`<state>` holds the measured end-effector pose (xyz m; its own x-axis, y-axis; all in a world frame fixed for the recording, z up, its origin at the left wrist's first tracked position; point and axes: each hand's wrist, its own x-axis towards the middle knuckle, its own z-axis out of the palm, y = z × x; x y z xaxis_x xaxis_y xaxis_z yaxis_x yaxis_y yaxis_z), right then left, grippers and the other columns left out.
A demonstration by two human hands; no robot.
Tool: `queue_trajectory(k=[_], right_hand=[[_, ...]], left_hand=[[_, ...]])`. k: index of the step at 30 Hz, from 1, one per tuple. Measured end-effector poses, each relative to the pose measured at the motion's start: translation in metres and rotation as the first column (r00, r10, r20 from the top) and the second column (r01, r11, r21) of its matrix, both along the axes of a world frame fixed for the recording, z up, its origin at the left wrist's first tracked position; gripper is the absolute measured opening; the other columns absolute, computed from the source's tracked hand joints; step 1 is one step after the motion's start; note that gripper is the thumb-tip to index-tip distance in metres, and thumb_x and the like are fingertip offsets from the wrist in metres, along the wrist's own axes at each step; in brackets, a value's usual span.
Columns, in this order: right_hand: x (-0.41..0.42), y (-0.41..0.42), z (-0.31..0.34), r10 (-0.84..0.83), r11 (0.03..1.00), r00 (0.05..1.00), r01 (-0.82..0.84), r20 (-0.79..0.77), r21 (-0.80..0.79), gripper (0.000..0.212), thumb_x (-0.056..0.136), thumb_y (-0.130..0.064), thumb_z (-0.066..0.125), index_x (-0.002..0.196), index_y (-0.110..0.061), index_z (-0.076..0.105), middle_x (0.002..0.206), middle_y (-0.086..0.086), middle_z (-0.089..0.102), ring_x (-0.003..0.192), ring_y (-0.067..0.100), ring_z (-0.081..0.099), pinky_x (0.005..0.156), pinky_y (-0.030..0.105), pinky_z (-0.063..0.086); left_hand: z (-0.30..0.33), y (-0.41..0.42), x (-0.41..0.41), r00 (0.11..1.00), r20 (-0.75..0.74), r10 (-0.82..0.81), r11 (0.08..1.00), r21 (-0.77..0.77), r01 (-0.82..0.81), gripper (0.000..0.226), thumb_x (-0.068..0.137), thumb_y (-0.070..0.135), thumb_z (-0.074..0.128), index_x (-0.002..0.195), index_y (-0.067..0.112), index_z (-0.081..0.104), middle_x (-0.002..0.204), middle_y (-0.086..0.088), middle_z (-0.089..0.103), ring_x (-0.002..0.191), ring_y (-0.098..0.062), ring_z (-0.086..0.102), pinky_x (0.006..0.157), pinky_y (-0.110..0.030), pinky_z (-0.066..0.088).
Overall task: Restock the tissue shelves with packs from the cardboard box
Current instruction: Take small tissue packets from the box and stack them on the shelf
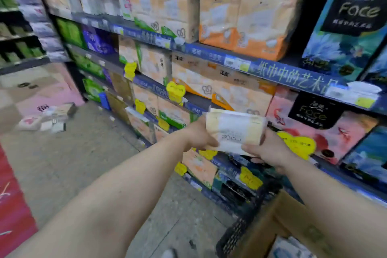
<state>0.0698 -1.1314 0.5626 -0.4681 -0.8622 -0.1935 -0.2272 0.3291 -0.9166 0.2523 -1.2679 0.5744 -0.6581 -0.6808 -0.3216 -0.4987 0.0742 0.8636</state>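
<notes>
**Both hands hold one tissue pack at the shelf front**

While both arms reach toward the shelves, a pale yellow-and-white soft plastic-wrapped tissue pack sits between the hands, held in the air just in front of the blue-edged metal shelving. Left hand grips the pack's left end, fingers wrapped behind it, thumb on the near face. Right hand grips the right end, thumb curled over the lower near face, the other fingers hidden under it. Beyond the fingertips are stacked orange-and-cream tissue bundles; right of the right-hand fingers stands a pink "Face" multipack. Below the right wrist is the open brown cardboard box, on what looks like a black basket.

Handling judgement: pack looks light, squashy and slightly slick in its film, not fragile. Best held by the two short ends as now; squeezing the middle would dent it.
</notes>
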Motion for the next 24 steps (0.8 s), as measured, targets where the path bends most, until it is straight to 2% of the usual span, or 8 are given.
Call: queue_trajectory(k=[3,6,10,12,15,18,21,24], right_hand=[[0.016,-0.046,0.005,0.085,0.996,0.996,-0.086,0.027,0.04,0.064,0.078,-0.01,0.078,0.129,-0.027,0.044,0.122,-0.001,0.06,0.102,0.022,0.063,0.072,0.043,0.06],[0.038,-0.102,0.015,0.171,0.983,0.983,-0.175,0.067,0.056,0.068,0.08,-0.007,0.075,0.135,-0.028,0.042,0.128,0.0,0.056,0.106,0.026,0.062,0.074,0.048,0.06],[0.076,-0.187,0.03,0.278,0.957,0.956,-0.284,0.092,0.056,0.055,0.089,-0.011,0.066,0.135,-0.021,0.039,0.103,-0.002,0.059,0.072,0.01,0.066,0.049,0.025,0.054],[0.1,-0.234,0.035,0.305,0.952,0.95,-0.307,0.059,0.012,0.056,0.09,-0.015,0.065,0.137,-0.023,0.036,0.102,-0.001,0.059,0.065,0.011,0.062,0.045,0.023,0.049],[0.139,-0.303,0.046,0.362,0.932,0.932,-0.36,0.032,-0.045,0.07,0.087,-0.023,0.069,0.143,-0.03,0.029,0.124,0.006,0.058,0.083,0.021,0.062,0.053,0.027,0.05],[0.175,-0.37,0.059,0.39,0.917,0.92,-0.391,-0.031,-0.082,0.061,0.083,-0.028,0.072,0.133,-0.033,0.038,0.12,0.0,0.061,0.096,0.023,0.064,0.069,0.035,0.055],[0.21,-0.432,0.071,0.418,0.897,0.904,-0.427,-0.092,-0.117,0.054,0.08,-0.03,0.073,0.124,-0.035,0.042,0.118,0.0,0.064,0.103,0.023,0.064,0.09,0.04,0.051],[0.239,-0.487,0.085,0.437,0.879,0.889,-0.454,-0.133,-0.145,0.044,0.086,-0.022,0.068,0.121,-0.032,0.043,0.114,-0.005,0.062,0.099,0.014,0.06,0.082,0.028,0.048]], left_hand=[[0.001,-0.027,0.029,0.992,-0.056,0.109,0.994,-0.011,-0.11,0.082,0.068,0.01,0.08,0.136,0.028,0.038,0.12,0.0,0.059,0.106,-0.023,0.059,0.084,-0.046,0.057],[0.001,-0.061,0.061,0.969,-0.113,0.22,0.974,-0.022,-0.224,0.082,0.068,0.005,0.079,0.136,0.026,0.038,0.12,0.0,0.059,0.11,-0.023,0.058,0.087,-0.045,0.055],[0.005,-0.125,0.109,0.938,-0.147,0.313,0.944,-0.058,-0.324,0.07,0.071,0.003,0.079,0.123,0.026,0.039,0.115,-0.001,0.059,0.105,-0.023,0.058,0.087,-0.044,0.053],[0.012,-0.164,0.134,0.925,-0.168,0.342,0.928,-0.096,-0.36,0.067,0.071,0.001,0.078,0.122,0.027,0.043,0.115,-0.001,0.06,0.107,-0.022,0.058,0.092,-0.043,0.051],[0.025,-0.225,0.174,0.9,-0.207,0.383,0.906,-0.107,-0.41,0.067,0.07,-0.003,0.078,0.122,0.024,0.044,0.119,-0.004,0.062,0.111,-0.022,0.058,0.097,-0.044,0.049],[0.041,-0.284,0.212,0.886,-0.225,0.406,0.89,-0.124,-0.439,0.071,0.069,-0.001,0.078,0.13,0.018,0.048,0.116,-0.002,0.065,0.108,-0.02,0.062,0.095,-0.044,0.051],[0.054,-0.336,0.244,0.855,-0.265,0.447,0.857,-0.147,-0.494,0.063,0.068,-0.003,0.078,0.123,0.018,0.054,0.111,-0.006,0.068,0.104,-0.022,0.064,0.092,-0.044,0.053],[0.063,-0.385,0.268,0.823,-0.307,0.479,0.827,-0.157,-0.54,0.057,0.061,0.002,0.079,0.11,0.022,0.059,0.108,-0.01,0.069,0.1,-0.024,0.065,0.091,-0.046,0.053]])
